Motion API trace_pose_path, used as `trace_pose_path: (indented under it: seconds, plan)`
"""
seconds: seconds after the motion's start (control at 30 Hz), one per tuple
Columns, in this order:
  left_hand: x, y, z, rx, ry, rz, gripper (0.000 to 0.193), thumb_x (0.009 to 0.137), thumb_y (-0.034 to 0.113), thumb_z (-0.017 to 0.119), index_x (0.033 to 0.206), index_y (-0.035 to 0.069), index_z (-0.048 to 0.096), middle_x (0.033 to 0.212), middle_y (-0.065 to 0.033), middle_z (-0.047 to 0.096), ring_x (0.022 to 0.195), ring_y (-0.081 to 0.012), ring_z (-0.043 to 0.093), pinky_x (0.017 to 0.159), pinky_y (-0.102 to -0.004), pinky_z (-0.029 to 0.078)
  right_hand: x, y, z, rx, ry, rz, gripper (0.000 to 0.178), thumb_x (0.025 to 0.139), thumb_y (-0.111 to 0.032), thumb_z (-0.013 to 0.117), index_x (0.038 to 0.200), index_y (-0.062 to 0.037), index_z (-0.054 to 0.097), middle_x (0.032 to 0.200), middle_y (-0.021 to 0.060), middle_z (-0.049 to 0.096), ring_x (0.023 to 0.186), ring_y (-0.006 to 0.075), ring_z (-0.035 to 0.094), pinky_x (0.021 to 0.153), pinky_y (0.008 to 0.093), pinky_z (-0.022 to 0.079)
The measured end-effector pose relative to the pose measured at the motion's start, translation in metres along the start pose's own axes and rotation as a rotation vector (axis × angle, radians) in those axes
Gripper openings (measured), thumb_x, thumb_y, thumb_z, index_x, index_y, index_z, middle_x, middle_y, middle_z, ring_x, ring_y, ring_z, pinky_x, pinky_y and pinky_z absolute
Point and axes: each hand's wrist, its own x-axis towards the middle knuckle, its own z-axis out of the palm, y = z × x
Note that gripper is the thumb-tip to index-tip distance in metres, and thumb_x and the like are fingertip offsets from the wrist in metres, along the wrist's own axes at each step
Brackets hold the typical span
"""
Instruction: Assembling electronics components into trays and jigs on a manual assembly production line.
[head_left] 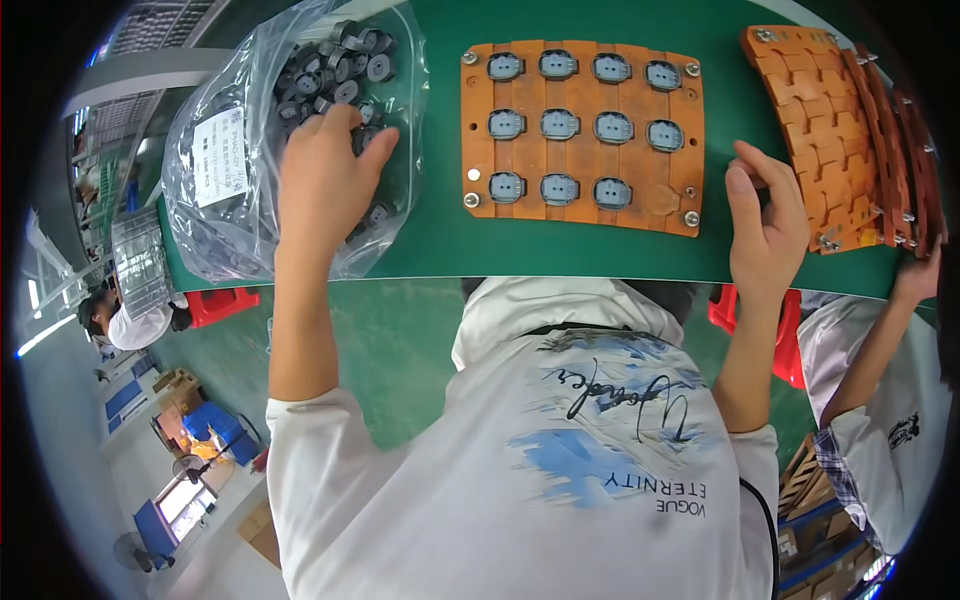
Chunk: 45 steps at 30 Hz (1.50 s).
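My left hand (328, 185) reaches over a clear plastic bag (408, 165) of small dark grey round plastic parts (312, 75). Its fingertips touch the pile, and the thumb stands apart from the fingers. My right hand (770, 225) is raised beside an orange board's right edge, loosely curled, with a gap between thumb and forefinger and nothing visible in it. The orange board (585, 95) lies flat between my hands, with screws at its corners. Several grey oval parts (559, 125) sit in its pockets in three rows; the near right pocket (662, 199) is bare.
More orange boards (835, 140) stand stacked and tilted at the right. A co-worker's hand (920, 275) touches their near end. Everything lies on a green tabletop (440, 245), whose near edge runs just before me. Red stools (215, 306) stand below it.
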Motion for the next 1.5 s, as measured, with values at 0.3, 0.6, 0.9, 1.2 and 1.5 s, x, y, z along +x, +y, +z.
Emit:
trace_pose_path:
  seconds: [0.3,0.6,0.9,1.2,1.5]
  plan:
    - [-0.008,0.048,-0.018,-0.359,0.082,0.166,0.037,0.077,0.001,0.075,0.112,0.005,0.062,0.098,-0.011,0.068,0.09,-0.0242,0.065,0.075,-0.0373,0.054,0.002,0.004,0.005,0.017,0.003,-0.09,0.021,0.092,-0.004,0.067,0.112,0.0017,0.068,0.096,0.0058,0.063,0.088,0.0133,0.059,0.081,0.0248,0.048]
    - [-0.005,0.151,0.037,-0.629,-0.097,0.817,0.031,0.07,0.0,0.078,0.1,0.007,0.071,0.094,-0.0077,0.055,0.087,-0.0278,0.055,0.076,-0.0371,0.048,0.0,0.002,-0.001,0.085,-0.008,-0.108,0.022,0.089,-0.006,0.07,0.11,0.0002,0.07,0.095,0.0074,0.066,0.085,0.016,0.063,0.079,0.0266,0.05]
    - [-0.007,0.154,0.036,-0.549,-0.091,0.869,0.03,0.07,0.001,0.079,0.099,0.004,0.07,0.091,-0.0079,0.056,0.088,-0.027,0.055,0.075,-0.0369,0.048,-0.001,0.001,0.001,0.057,-0.001,-0.146,0.021,0.087,-0.006,0.071,0.107,-0.0004,0.071,0.09,0.0084,0.067,0.084,0.0188,0.064,0.077,0.0295,0.052]
    - [0.003,0.155,0.034,-0.526,-0.186,0.901,0.032,0.07,0.007,0.081,0.1,0.005,0.071,0.098,-0.0091,0.058,0.095,-0.0294,0.056,0.081,-0.039,0.048,0.0,-0.001,-0.006,0.059,-0.011,-0.158,0.02,0.087,-0.005,0.07,0.106,0.0001,0.07,0.091,0.009,0.068,0.083,0.0193,0.064,0.076,0.0302,0.051]
    - [-0.034,0.123,0.033,-0.108,-0.07,0.585,0.103,0.055,0.041,0.092,0.146,0.015,0.049,0.156,-0.0272,0.028,0.138,-0.0534,0.027,0.109,-0.0615,0.03,-0.007,-0.01,-0.119,0.41,0.793,-0.148,0.018,0.101,-0.014,0.054,0.095,0.0026,0.059,0.095,0.0121,0.059,0.085,0.0207,0.055,0.074,0.0345,0.044]
